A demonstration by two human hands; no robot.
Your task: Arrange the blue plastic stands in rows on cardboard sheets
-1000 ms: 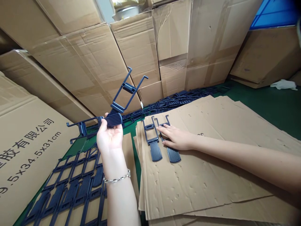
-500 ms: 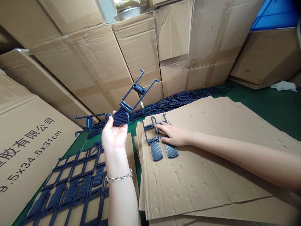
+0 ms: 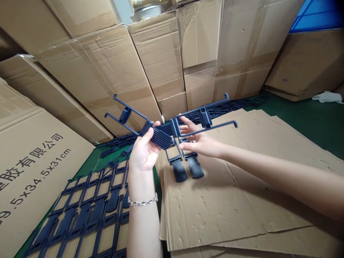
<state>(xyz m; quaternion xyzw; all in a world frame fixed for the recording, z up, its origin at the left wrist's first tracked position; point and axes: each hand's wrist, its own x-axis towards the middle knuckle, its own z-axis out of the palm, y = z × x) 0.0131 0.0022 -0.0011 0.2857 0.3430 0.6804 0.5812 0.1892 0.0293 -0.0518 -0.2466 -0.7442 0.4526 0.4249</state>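
Observation:
My left hand (image 3: 143, 152) is raised above the cardboard and grips two dark blue plastic frame parts by their ribbed ends (image 3: 161, 138). One frame part (image 3: 126, 114) points up and left, the other (image 3: 205, 118) points right. My right hand (image 3: 200, 141) is lifted too, its fingers spread and touching the right-pointing frame near its ribbed end. Below my hands, two more blue frame parts (image 3: 184, 163) lie side by side on the stack of flat cardboard sheets (image 3: 242, 200).
Rows of the same blue parts (image 3: 86, 211) lie on a sheet at lower left, and more (image 3: 215, 107) line the back. Taped cardboard boxes (image 3: 161, 53) wall the rear and left. Green floor (image 3: 309, 118) and a white rag (image 3: 325, 96) are at right.
My left hand moved right and up, turning the two parts so one now points right. My right hand rose off the parts on the cardboard and reached the held one.

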